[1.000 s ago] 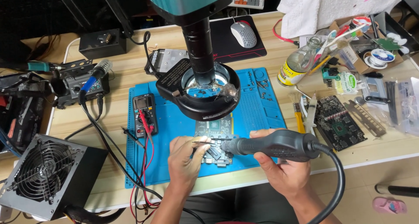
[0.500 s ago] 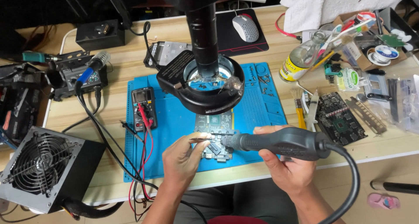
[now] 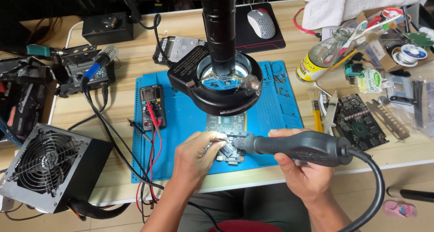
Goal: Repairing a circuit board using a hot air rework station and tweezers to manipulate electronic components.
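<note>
A green circuit board lies on a blue work mat under a black microscope head with a ring light. My right hand grips a thick dark hot-air handle whose nozzle points left at the board's near edge. My left hand pinches tweezers with their tip on the same spot of the board. A heavy black hose runs from the handle down to the right.
A multimeter with red and black leads lies on the mat's left. A power supply with a fan sits at the near left, a soldering station behind it. A second circuit board, a bottle and clutter fill the right.
The view has shifted slightly. Both hands stay at the board, with the nozzle and tweezers held at the same spot.
</note>
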